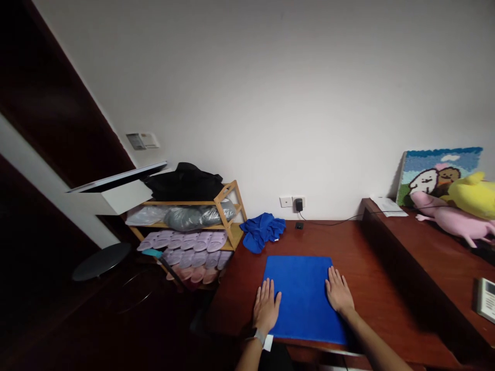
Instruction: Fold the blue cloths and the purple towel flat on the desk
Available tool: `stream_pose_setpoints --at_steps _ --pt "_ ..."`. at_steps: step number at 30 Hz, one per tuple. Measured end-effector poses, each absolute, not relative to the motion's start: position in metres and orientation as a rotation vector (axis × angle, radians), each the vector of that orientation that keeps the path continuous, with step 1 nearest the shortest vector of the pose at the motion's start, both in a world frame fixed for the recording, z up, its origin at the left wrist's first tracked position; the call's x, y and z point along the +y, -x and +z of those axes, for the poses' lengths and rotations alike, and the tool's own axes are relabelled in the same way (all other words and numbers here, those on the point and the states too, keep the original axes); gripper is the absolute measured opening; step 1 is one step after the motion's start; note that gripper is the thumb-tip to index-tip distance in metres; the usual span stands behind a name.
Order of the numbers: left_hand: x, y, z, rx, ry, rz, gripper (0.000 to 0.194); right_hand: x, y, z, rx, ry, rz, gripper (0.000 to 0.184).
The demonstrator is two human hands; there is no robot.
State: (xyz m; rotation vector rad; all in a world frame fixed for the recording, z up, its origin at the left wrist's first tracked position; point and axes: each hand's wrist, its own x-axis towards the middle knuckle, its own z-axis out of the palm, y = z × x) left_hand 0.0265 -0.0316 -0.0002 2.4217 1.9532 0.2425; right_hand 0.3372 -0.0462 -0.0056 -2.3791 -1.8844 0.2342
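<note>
A blue cloth (301, 299) lies spread flat in a near square on the reddish-brown desk (371, 293). My left hand (266, 307) rests flat on its left edge, fingers stretched out and pointing away from me. On the right edge, my right hand (339, 291) lies palm down with its fingers extended. Neither hand grips anything. A white tag (268, 342) shows beside my left wrist, at the cloth's near left corner. Farther back on the desk sits a crumpled heap of blue cloth (263, 232).
Left of the desk stands a wooden rack (231, 216) with slippers (185, 240), plastic-wrapped items and a black bag (185, 183). A plugged-in adapter (299, 205) trails a cable. The raised right surface holds plush toys (456, 215), a picture (441, 172) and a calculator-like device (487, 299).
</note>
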Motion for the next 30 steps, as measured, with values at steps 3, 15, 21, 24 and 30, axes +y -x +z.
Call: stream_pose_setpoints --at_steps 3,15,21,24,30 --pt "-0.024 -0.063 0.015 1.924 -2.471 0.374 0.068 -0.046 -0.337 -0.009 -1.874 2.369 0.249 0.067" --pt "-0.022 -0.195 -0.001 1.269 -2.595 0.354 0.064 -0.046 -0.345 -0.021 -1.942 2.309 0.226 0.066" --pt "0.015 -0.090 0.006 1.728 -2.452 0.274 0.073 -0.046 -0.340 -0.015 -1.905 2.373 0.201 0.069" --pt "0.030 -0.045 0.008 1.917 -2.382 0.291 0.073 -0.047 -0.339 -0.016 -1.888 2.384 0.208 0.069" --pt "0.038 -0.025 -0.006 1.948 -2.390 0.352 0.075 -0.037 -0.338 -0.013 -1.862 2.448 0.247 0.070"
